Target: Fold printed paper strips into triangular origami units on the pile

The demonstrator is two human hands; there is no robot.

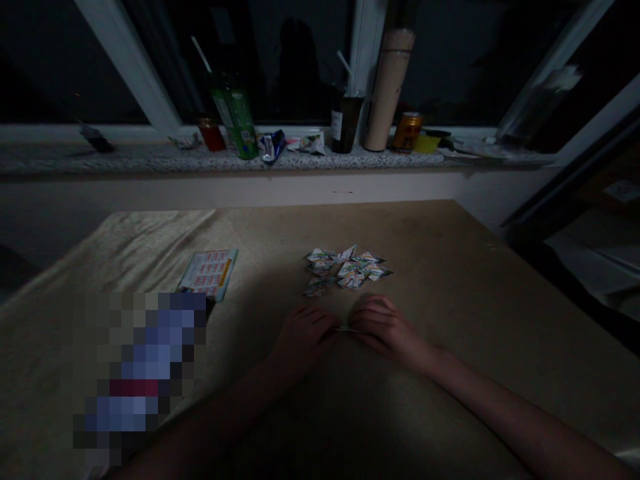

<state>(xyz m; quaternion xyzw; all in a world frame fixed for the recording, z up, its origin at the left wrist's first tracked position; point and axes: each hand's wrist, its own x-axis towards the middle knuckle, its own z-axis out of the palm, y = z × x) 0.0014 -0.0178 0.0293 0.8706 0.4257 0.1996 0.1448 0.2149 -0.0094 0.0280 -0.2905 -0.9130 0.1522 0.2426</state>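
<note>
Between my two hands is a small piece of folded paper (346, 329), seen nearly edge-on and mostly hidden by the fingers. My left hand (307, 333) is closed on its left end, and my right hand (387, 328) pinches its right end. Just beyond the fingers lies a cluster of folded paper pieces (353, 272), printed in white, green and red, with pointed tips. Several of them touch or overlap. Both forearms come in low over the tabletop.
The brown table (425, 233) is dimly lit. A printed card stack (213, 270) lies at the left, beside a pixelated blue area (160, 347). On the granite windowsill (300, 160) stand a green bottle (240, 123), a dark cup (345, 123), a tall tumbler (390, 90) and an orange can (407, 132).
</note>
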